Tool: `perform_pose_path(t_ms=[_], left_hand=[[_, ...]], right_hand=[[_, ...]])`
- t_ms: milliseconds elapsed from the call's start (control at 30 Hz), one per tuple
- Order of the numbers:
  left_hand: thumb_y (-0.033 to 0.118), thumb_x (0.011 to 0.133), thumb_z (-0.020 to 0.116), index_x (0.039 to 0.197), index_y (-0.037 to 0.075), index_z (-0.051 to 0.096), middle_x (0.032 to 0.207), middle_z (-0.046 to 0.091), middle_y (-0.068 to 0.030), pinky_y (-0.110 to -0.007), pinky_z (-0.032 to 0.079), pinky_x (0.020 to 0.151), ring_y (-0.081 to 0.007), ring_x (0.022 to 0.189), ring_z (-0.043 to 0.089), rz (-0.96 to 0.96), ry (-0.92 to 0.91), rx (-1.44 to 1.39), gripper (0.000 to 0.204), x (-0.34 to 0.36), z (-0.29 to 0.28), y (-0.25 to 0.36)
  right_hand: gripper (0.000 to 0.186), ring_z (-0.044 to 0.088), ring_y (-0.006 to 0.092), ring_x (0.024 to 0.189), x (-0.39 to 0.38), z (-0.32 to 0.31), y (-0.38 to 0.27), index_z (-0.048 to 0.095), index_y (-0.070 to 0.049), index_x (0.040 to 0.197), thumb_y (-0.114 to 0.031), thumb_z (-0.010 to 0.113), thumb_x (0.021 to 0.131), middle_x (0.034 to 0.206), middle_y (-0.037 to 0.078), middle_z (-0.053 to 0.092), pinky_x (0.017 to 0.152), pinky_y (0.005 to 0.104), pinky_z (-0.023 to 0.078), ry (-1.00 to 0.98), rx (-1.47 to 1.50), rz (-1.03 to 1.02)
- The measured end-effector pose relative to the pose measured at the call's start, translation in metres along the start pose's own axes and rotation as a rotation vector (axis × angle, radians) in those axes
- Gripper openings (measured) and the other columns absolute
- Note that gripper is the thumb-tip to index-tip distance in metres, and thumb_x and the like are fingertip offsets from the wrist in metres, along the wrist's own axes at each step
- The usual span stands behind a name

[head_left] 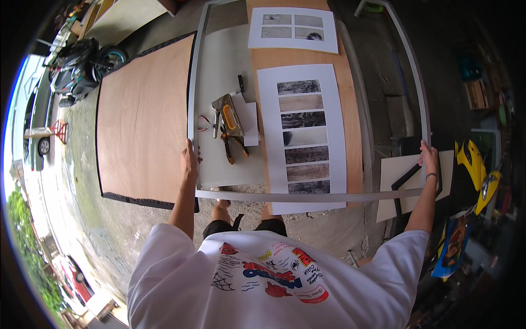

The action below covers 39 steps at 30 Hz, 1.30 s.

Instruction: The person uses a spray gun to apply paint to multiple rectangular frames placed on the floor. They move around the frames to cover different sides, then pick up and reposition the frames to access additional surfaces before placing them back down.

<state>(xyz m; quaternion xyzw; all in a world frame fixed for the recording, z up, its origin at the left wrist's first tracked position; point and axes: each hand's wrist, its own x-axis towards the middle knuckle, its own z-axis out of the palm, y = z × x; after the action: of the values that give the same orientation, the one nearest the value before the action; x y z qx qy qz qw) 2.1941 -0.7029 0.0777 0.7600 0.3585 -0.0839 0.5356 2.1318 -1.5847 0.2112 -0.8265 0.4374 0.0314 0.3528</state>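
Observation:
A large rectangular silver-grey frame [318, 197] is held up in front of me, spanning the table. My left hand [189, 163] is closed around its left bar, just above the near corner. On the opposite bar, my right hand [429, 160] grips at about the same height. Through the frame I see a long white mat board [274, 137] with a column of several dark and pale pictures, lying on a wooden board [352, 109]. Beyond it lies a smaller white mat board [293, 43] with pictures in its windows. The frame's near bar crosses over the long mat's lower end.
On the grey table [224, 170] lie orange-and-black pliers [227, 147], a yellow-handled tool like a staple gun [230, 116] and red-handled pliers [204, 123]. A black-edged plywood panel [145, 120] stands left. Cream board [386, 192] and yellow parts [472, 164] are right; a motorcycle [76, 71] is far left.

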Motion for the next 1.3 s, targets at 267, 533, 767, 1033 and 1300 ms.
perform_pose_path(t_ms=[267,533,767,1033,1300], left_hand=[[0.077,0.097,0.037,0.100,0.001,0.074,0.075,0.065,-0.0078,-0.034,0.050,0.060,-0.0174,0.060,0.064,0.000,0.117,0.178,0.085,0.058,0.054,0.055],[0.079,0.095,0.040,0.099,-0.002,0.069,0.074,0.065,-0.0077,-0.033,0.050,0.059,-0.0170,0.061,0.064,0.001,0.122,0.211,0.086,0.074,0.080,0.062],[0.080,0.084,0.060,0.081,0.005,0.065,0.063,0.058,-0.0029,-0.033,0.047,0.053,-0.0151,0.057,0.058,0.038,0.172,0.255,0.075,0.072,0.056,0.043],[0.082,0.074,0.070,0.075,0.005,0.060,0.062,0.058,-0.0044,-0.030,0.049,0.055,-0.0149,0.056,0.059,0.028,0.257,0.374,0.078,0.054,0.080,0.072],[0.077,0.079,0.070,0.077,0.005,0.059,0.061,0.051,-0.0004,-0.028,0.044,0.050,-0.0098,0.052,0.051,0.100,0.287,0.220,0.073,0.029,0.081,0.065]], right_hand=[[0.057,0.057,0.0157,0.048,0.115,0.046,-0.056,0.060,-0.005,0.089,-0.061,0.070,0.089,0.064,0.004,0.052,0.043,0.0298,0.043,-0.111,0.030,-0.056],[0.061,0.057,0.0162,0.047,0.159,0.073,-0.046,0.063,-0.004,0.090,-0.064,0.072,0.086,0.065,0.004,0.056,0.044,0.0298,0.045,-0.096,0.001,-0.038],[0.043,0.059,0.0131,0.049,0.192,0.099,-0.039,0.066,-0.004,0.093,-0.047,0.073,0.092,0.067,0.003,0.062,0.046,0.0304,0.045,-0.179,0.023,-0.126],[0.047,0.050,0.0110,0.041,0.190,0.107,-0.024,0.060,-0.005,0.077,-0.046,0.071,0.095,0.058,0.001,0.053,0.039,0.0300,0.039,-0.059,0.041,-0.178],[0.051,0.053,0.0109,0.044,0.184,0.097,-0.033,0.059,-0.005,0.076,-0.051,0.070,0.095,0.060,0.001,0.056,0.042,0.0278,0.042,0.001,0.024,-0.206]])
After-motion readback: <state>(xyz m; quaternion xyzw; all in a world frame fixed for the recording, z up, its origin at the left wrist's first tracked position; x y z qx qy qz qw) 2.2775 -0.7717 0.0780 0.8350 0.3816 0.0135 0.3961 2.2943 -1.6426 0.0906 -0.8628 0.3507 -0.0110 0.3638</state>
